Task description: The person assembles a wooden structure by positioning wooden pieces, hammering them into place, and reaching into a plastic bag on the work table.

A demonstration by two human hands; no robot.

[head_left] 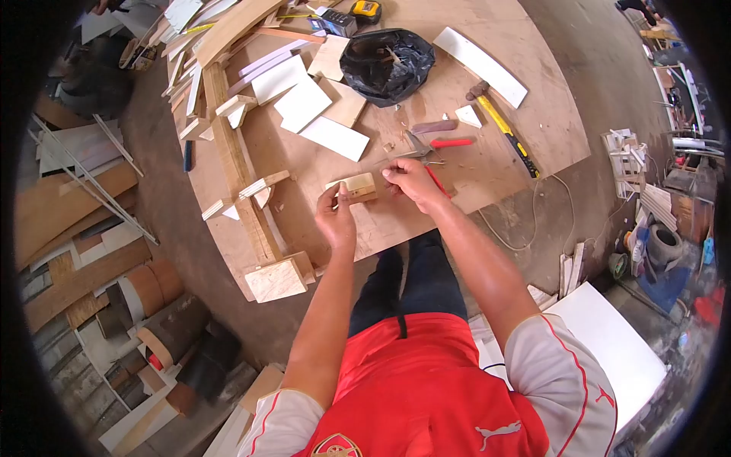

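Handling step, by judgement: gripping small wooden block (359,185) in left hand (336,221), near front edge of tabletop (550,114). Holding right hand (415,185) beside block, fingers curled; cannot tell if pinching anything. Any next move on block calls for steady left grip. Count: one hammer (499,122), one black bag (365,85).
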